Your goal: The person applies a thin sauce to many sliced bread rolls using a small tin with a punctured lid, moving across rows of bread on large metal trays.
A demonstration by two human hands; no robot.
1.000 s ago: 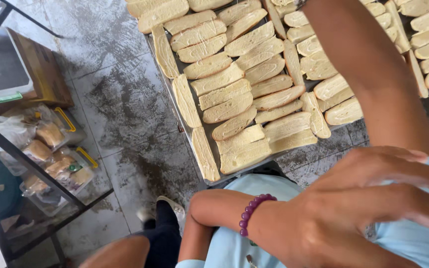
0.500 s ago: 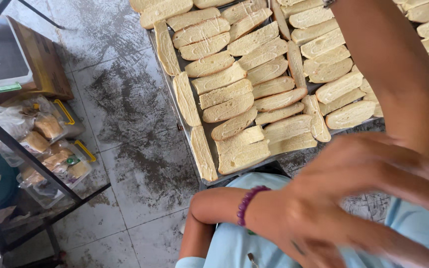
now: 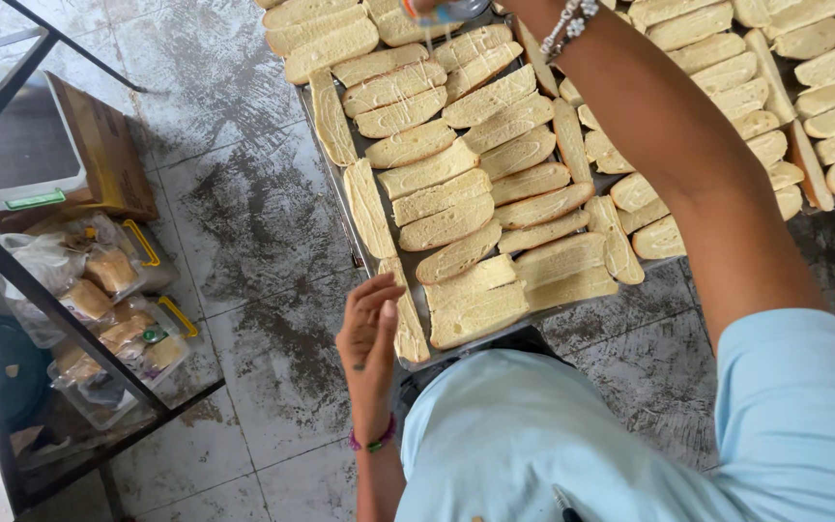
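Bread slices (image 3: 475, 184) lie packed in rows on a metal tray (image 3: 335, 198) that rests on the stained tiled floor (image 3: 244, 213), with a second tray of slices (image 3: 823, 87) just beside it to the right. A thin white line runs over several upper slices. Working well here seems to call for a steady sweep and an even squeeze, row by row, so no slice is missed. Right hand (image 3: 524, 10) is stretched far out over the tray's top, clamped on a small bottle (image 3: 446, 10) (mostly cut off by the frame edge). Left hand (image 3: 369, 333) hovers at the tray's near corner, fingers loosely apart, holding nothing, just beside the nearest slice.
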